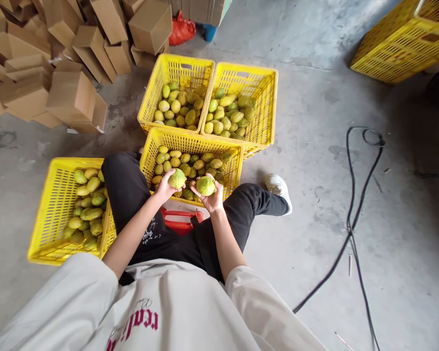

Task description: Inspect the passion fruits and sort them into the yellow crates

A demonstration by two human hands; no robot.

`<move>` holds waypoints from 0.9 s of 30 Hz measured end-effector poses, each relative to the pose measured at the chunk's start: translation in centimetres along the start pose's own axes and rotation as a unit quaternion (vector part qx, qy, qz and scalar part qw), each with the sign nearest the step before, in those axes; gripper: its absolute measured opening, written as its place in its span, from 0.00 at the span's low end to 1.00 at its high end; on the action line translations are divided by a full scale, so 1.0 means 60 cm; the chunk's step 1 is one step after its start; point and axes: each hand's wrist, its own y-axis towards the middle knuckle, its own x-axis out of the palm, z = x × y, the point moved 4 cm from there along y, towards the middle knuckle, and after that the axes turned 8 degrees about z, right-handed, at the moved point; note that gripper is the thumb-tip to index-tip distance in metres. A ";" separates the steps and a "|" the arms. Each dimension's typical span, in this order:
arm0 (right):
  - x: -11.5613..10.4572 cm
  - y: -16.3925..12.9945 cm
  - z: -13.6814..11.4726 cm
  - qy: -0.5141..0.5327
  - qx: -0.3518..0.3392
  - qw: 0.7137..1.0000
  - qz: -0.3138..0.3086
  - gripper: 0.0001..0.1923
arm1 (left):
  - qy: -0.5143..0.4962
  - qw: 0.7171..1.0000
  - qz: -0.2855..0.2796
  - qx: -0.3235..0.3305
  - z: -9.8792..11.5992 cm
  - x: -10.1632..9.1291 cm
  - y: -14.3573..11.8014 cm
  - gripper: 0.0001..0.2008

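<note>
My left hand [165, 187] is closed around a rounded green-yellow fruit [176, 179]. Another such fruit [205, 185], with a small knob at one end, rests in the curled fingers of my right hand [212, 199]. Both hands are above the near edge of a yellow slatted crate [237, 165] between my knees. Inside it lie many similar fruits [185, 158], some round and some longer, green to yellow. They look mango-like, but I cannot tell the exact kind.
Two more yellow crates of fruit [211, 73] adjoin the front one. Another fruit crate [46, 209] stands left of my leg. Cardboard boxes [73, 95] are piled at the upper left. A black cable [351, 229] trails over the floor at right; yellow crates [395, 48] stand beyond.
</note>
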 end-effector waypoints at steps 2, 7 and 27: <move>0.001 0.000 -0.002 -0.003 -0.014 1.000 0.000 0.18 | -0.017 1.000 -0.004 -0.006 0.001 -0.001 -0.001 0.12; 0.002 0.002 -0.010 -0.010 -0.042 0.999 -0.014 0.18 | -0.092 0.996 -0.009 0.011 0.005 -0.003 -0.003 0.16; 0.003 0.001 0.002 0.005 0.009 1.000 -0.016 0.14 | 0.016 0.997 -0.046 0.063 0.000 -0.001 0.004 0.17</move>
